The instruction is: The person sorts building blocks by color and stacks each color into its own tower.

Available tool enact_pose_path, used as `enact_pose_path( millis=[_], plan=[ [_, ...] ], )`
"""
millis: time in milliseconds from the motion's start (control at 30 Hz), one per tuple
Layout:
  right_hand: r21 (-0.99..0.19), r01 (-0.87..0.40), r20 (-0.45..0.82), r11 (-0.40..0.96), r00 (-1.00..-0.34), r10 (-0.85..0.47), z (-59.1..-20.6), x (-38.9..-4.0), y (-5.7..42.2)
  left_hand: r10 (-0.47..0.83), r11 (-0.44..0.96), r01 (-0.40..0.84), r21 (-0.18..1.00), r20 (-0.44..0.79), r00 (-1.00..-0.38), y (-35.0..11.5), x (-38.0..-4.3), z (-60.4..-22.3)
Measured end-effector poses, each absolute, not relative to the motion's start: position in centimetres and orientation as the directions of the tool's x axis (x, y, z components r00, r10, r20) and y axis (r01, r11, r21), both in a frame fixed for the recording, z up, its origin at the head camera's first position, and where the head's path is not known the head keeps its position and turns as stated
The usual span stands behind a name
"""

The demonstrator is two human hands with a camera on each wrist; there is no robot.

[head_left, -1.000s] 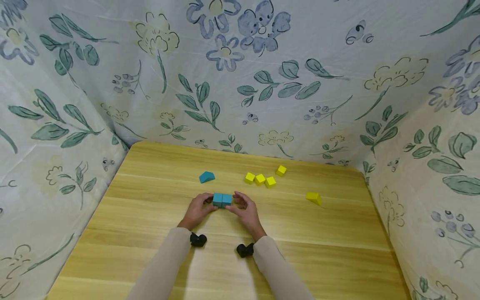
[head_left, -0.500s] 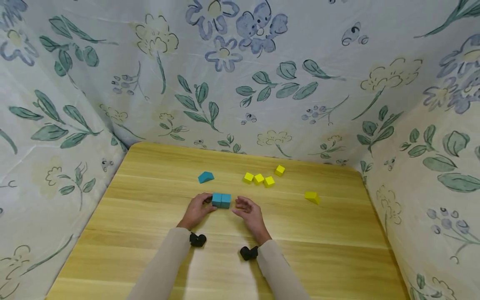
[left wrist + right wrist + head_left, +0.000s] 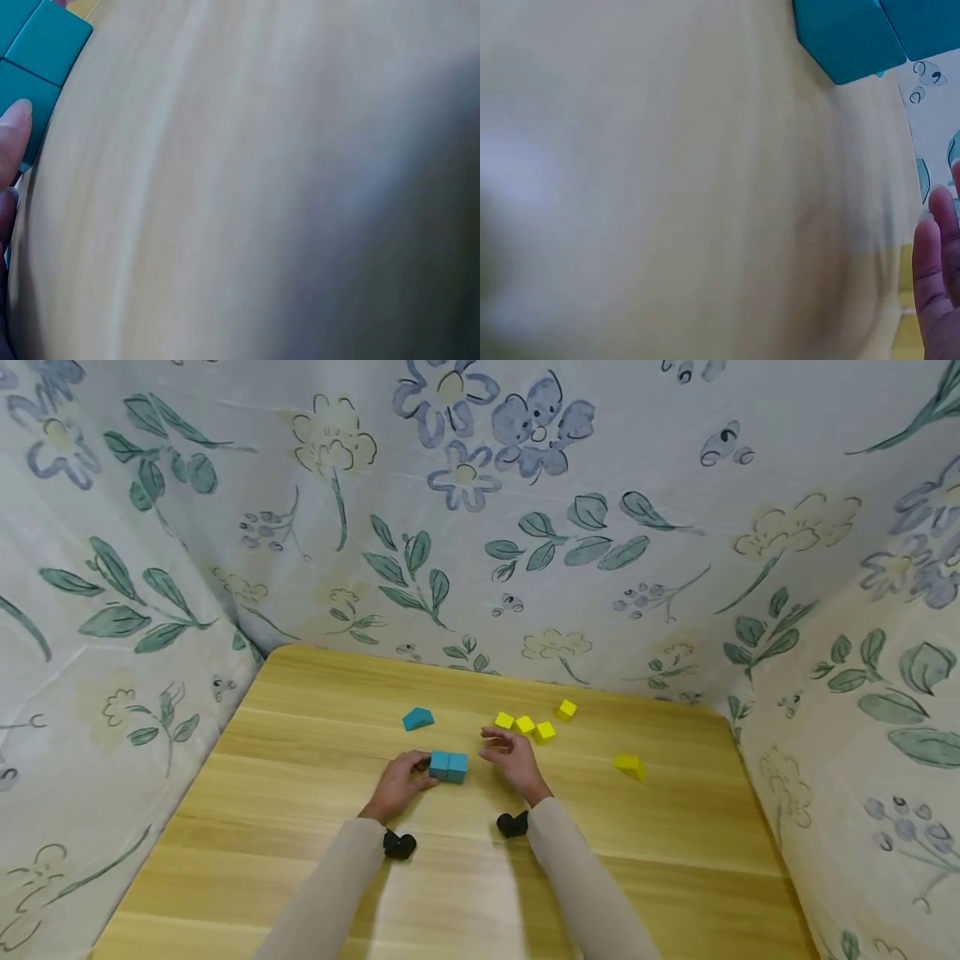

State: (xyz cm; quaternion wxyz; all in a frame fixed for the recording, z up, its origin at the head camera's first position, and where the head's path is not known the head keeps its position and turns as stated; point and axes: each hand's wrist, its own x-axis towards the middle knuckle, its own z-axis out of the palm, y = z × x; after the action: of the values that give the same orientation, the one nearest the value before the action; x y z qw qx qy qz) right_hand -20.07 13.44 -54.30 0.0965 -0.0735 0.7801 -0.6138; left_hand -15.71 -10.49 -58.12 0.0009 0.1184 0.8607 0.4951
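Note:
Two blue cubes [image 3: 447,767] stand side by side, touching, on the wooden table. My left hand [image 3: 397,787] holds the left cube from its left side; in the left wrist view the thumb [image 3: 10,142] lies against the face of one blue cube [image 3: 51,43]. My right hand [image 3: 516,764] is off to the right of the pair, fingers loosely extended, holding nothing. Its fingertips are just in front of a row of three yellow cubes [image 3: 524,726]. In the right wrist view the fingers [image 3: 930,270] are apart from the blue cubes [image 3: 851,34].
Behind the pair lies a blue wedge-like block [image 3: 417,719]. Another yellow cube [image 3: 567,710] sits behind the row, and a yellow wedge-like block [image 3: 629,766] lies farther right. Floral cloth [image 3: 420,568] surrounds the wooden table [image 3: 315,693] at the back and sides.
My right hand has let go of the right blue cube and moved right and forward toward the yellow cubes. The left hand has stayed at the left blue cube.

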Motion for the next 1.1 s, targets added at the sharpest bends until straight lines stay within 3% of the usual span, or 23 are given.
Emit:
enact_pose_path(
  millis=[267, 633, 1100],
  plan=[
    [-0.900, -0.116, -0.059, 0.421, -0.922, -0.381, -52.3, -24.6, 11.5, 0.219, 0.471, 0.218, 0.855, 0.126, -0.968, -10.6, -16.0, -58.4],
    [-0.754, -0.330, -0.114, 0.568, -0.786, -0.608, -50.8, -29.2, 7.4, 0.216, 0.490, 0.211, 0.846, 0.117, -0.969, -10.8, -16.0, -58.5],
    [-0.667, -0.335, -0.287, 0.666, -0.710, -0.644, -52.2, -32.3, 3.7, 0.233, 0.523, 0.224, 0.822, 0.115, -0.966, -11.0, -16.2, -58.6]
  ],
)
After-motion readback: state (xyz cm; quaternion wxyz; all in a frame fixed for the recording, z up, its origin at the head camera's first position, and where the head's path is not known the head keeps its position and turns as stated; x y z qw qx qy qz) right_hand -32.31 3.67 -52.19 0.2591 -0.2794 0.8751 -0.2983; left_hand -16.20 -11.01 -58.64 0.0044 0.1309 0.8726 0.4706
